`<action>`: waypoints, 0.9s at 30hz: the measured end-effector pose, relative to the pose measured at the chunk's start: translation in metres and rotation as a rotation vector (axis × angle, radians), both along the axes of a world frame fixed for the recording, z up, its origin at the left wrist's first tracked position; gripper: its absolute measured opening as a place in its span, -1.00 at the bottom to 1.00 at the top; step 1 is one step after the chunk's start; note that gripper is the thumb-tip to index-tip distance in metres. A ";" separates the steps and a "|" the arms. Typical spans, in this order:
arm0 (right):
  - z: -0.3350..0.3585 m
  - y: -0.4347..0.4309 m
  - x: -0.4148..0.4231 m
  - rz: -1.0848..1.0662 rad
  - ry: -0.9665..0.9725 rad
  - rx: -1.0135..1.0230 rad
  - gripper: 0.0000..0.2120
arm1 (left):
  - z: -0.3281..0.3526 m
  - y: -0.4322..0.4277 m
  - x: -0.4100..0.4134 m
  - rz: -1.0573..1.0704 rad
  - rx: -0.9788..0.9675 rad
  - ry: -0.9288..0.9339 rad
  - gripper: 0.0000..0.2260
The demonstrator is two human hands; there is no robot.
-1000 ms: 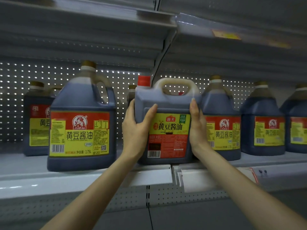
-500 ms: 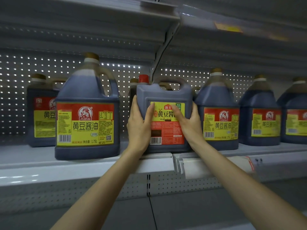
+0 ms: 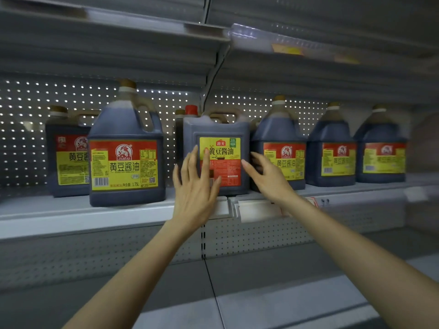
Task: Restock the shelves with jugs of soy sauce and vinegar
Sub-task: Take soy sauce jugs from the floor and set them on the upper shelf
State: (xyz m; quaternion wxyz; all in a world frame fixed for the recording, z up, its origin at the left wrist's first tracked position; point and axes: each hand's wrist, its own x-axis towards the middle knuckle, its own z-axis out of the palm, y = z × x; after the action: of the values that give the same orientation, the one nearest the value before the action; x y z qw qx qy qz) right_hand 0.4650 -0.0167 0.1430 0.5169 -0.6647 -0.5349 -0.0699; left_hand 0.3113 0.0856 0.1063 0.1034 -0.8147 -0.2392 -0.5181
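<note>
Left hand, right hand now off red-capped jug

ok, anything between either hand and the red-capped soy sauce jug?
Nothing visible. The left hand and right hand are open, directly in front of the red-capped soy sauce jug, which stands on the shelf. Whether they touch it cannot be told.

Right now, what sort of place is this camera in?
Most likely a supermarket aisle. There's a metal shelf with a perforated back panel, a row of labelled soy sauce jugs facing out, and a price-tag strip on the shelf's front edge.
</note>
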 end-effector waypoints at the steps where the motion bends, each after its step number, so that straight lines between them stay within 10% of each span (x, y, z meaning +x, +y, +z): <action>1: -0.005 -0.011 0.004 -0.049 -0.089 -0.043 -0.38 | -0.002 -0.001 0.001 0.020 0.069 0.059 -0.44; 10: -0.046 -0.113 0.066 -0.462 -0.514 -0.286 -0.15 | -0.017 -0.050 0.038 0.067 0.267 0.335 -0.44; 27: -0.101 -0.328 0.203 -0.810 -0.457 -0.523 -0.02 | -0.043 -0.191 0.206 -0.151 0.349 0.504 -0.40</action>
State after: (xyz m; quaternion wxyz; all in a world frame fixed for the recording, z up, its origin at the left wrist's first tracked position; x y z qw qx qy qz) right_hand 0.6676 -0.3443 0.0423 0.1358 -0.8925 -0.3338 -0.2712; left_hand 0.5174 -0.1054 0.0635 0.2590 -0.9028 -0.0523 -0.3393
